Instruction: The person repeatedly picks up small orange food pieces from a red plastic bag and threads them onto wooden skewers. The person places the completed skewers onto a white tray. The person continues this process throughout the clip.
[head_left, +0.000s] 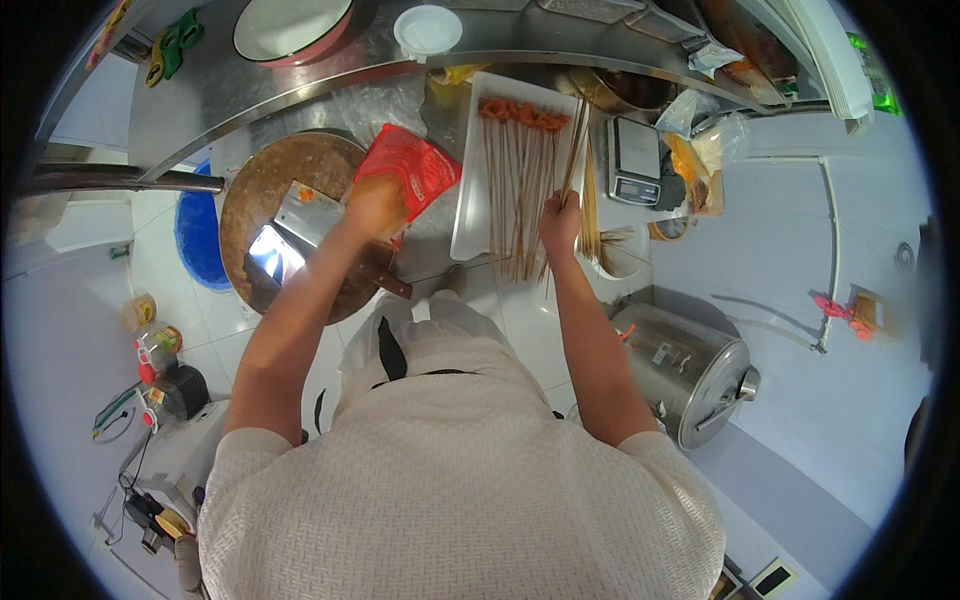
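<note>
My right hand (561, 229) grips a small bundle of thin bamboo skewers (576, 154) over the right side of a white tray (466, 217). In that tray, skewers lie side by side with orange-red food pieces (525, 115) on their far ends. My left hand (379, 204) is at a red plastic bag (412, 165); its fingers are hidden, and I cannot tell what they hold. Below it, a cleaver (311, 214) and a phone with a lit screen (276, 253) lie on a round wooden chopping block (251, 180).
A digital scale (634, 161) stands right of the tray, near more skewers (590, 217). A steel shelf (360, 71) crosses above the work surface, bearing an enamel basin (292, 30) and a small white bowl (427, 31). A large steel drum (675, 367) stands at the right.
</note>
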